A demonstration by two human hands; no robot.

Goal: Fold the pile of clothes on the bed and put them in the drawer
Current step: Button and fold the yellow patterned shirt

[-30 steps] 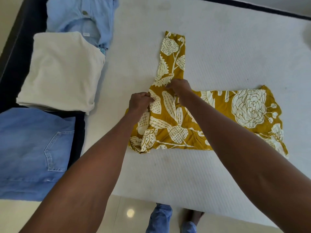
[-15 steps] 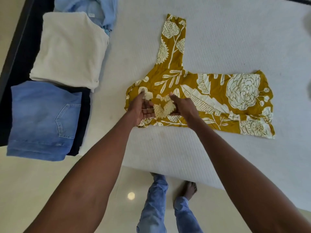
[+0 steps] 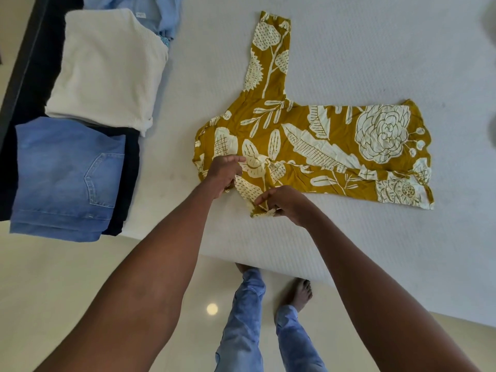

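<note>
A mustard-yellow top with a cream floral print (image 3: 316, 146) lies flat on the white bed (image 3: 375, 63), one sleeve stretched away from me toward the far side. My left hand (image 3: 224, 173) grips the fabric at the top's near left edge. Just to its right, my right hand (image 3: 281, 201) pinches the end of the near sleeve, which is drawn out toward me over the bed's front part.
Along the bed's left side lie folded blue jeans (image 3: 67, 175) on a dark garment (image 3: 131, 181), a folded cream sweater (image 3: 107, 68) and a light-blue shirt (image 3: 158, 12). My jeans-clad legs and bare feet (image 3: 295, 294) stand on the pale floor (image 3: 53, 277) at the bed's front edge.
Both hands came down from the top's middle to its near left edge. The right hand has pulled the near sleeve out toward me. The view shifted slightly.
</note>
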